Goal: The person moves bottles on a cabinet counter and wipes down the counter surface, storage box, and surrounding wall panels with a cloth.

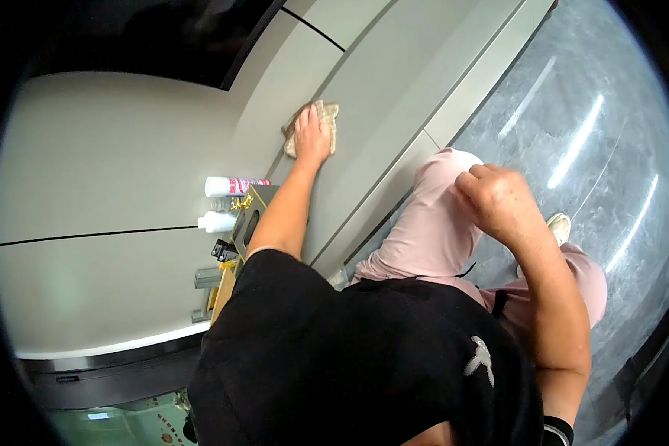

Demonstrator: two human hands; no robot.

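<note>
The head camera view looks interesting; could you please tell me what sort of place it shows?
Probably a living room, judging by the long grey cabinet, the panelled wall behind it and what looks like a large dark screen on that wall.

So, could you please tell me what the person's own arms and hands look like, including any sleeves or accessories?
Both the left hand and the right hand are ungloved, with no ring, watch or bracelet visible. The left sleeve is short and black, leaving the forearm uncovered. The right sleeve is also black, with a pale stripe near its edge.
</note>
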